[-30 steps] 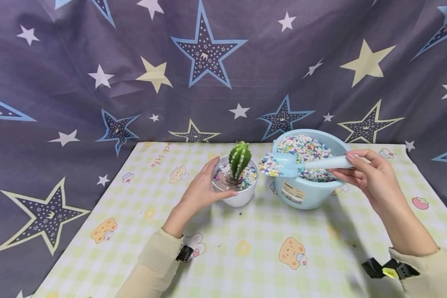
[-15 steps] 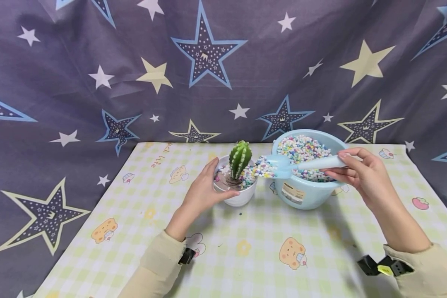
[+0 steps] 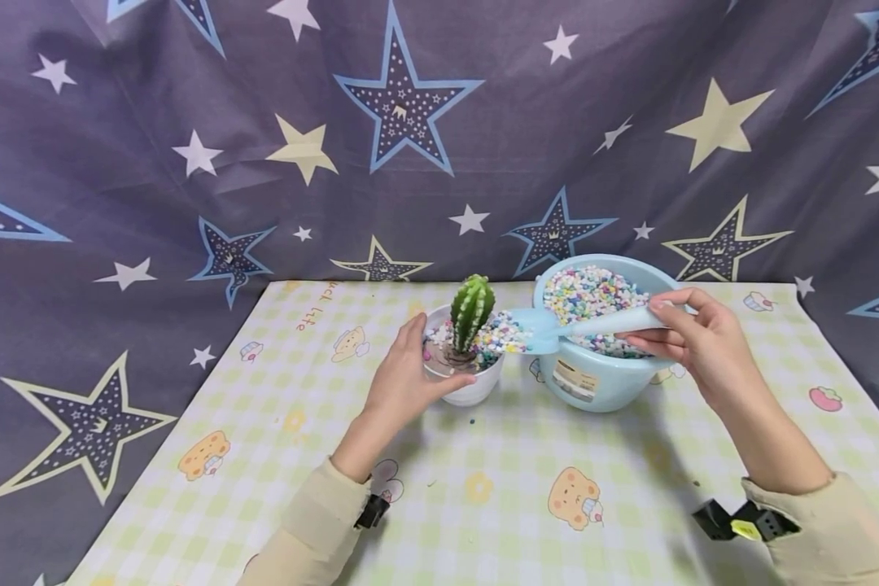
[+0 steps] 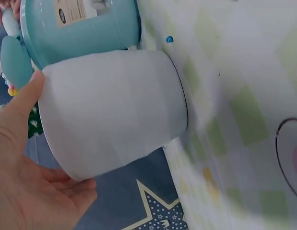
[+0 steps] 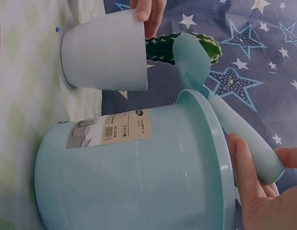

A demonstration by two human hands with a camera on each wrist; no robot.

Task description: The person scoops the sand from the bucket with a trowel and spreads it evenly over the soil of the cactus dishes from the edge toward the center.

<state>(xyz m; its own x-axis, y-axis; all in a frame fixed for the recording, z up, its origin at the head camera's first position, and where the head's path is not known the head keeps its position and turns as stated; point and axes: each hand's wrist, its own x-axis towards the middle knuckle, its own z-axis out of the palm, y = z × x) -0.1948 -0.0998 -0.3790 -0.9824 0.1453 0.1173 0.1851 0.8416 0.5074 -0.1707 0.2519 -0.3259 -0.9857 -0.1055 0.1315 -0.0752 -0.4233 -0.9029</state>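
Note:
A small green cactus (image 3: 473,311) stands in a white pot (image 3: 474,387) partly filled with soil and coloured pebbles. My left hand (image 3: 401,381) grips the pot near its rim, thumb on the near side and fingers round the left. In my right hand (image 3: 706,346) is the handle of a light blue scoop (image 3: 606,324), held between thumb and fingers. Its blade, loaded with coloured pebbles (image 3: 504,334), reaches over the pot's right rim beside the cactus. Behind the scoop is a light blue bucket (image 3: 615,382), largely full of similar pebbles (image 3: 584,291).
A green-and-white checked cloth (image 3: 483,521) with cartoon prints covers the table. One small blue-green pebble (image 4: 169,39) lies on it near the pot. At the table's back edge hangs a dark star-patterned curtain (image 3: 278,81).
My right hand has moved left with the scoop, bringing the loaded blade from beside the bucket to over the pot's rim. My left hand stays on the pot.

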